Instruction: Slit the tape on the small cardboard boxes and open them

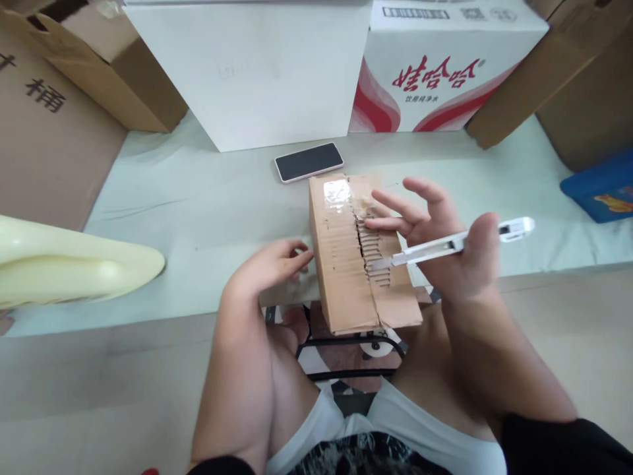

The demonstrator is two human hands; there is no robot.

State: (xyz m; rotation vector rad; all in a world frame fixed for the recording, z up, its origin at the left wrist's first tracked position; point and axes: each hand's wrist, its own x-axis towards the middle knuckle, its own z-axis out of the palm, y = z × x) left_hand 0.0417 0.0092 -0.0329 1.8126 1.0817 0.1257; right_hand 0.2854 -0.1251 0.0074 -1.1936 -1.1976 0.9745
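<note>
A small brown cardboard box (341, 264) rests in front of me, partly on my lap, its taped top seam slit open along the middle. My left hand (270, 264) lies against the box's left side with its fingers curled toward it. My right hand (445, 244) holds a white utility knife (455, 244) between thumb and palm. The blade tip touches the cut seam, and the other fingers are spread above the box.
A black phone (309, 161) lies on the pale mat (198, 211) behind the box. Behind it stand a white box (257, 66), a red-and-white printed carton (435, 66) and brown cartons (49, 119). A cream plastic object (74, 264) is at the left, a blue item (601, 188) at the right.
</note>
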